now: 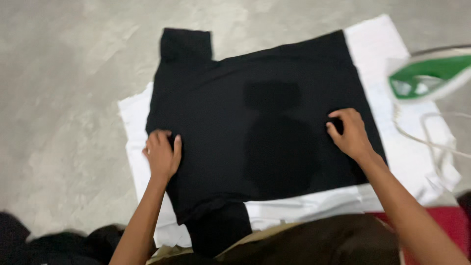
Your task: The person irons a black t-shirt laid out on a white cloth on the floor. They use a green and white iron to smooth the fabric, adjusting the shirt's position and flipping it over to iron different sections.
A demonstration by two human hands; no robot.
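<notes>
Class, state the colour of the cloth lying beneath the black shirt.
White cloth, clearest in the head view.

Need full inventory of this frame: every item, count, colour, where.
t-shirt: 1, black, spread flat on the white cloth, one sleeve toward the top left, one toward the bottom
white cloth: 1, white, laid on the floor under the t-shirt
iron: 1, green and white, right edge, on the white cloth
cord: 1, white, trailing from the iron across the cloth
floor: 1, grey, all around
red fabric: 1, red, bottom right corner
left hand: 1, pressing on the t-shirt's left edge
right hand: 1, pinching the t-shirt near its right edge
</notes>
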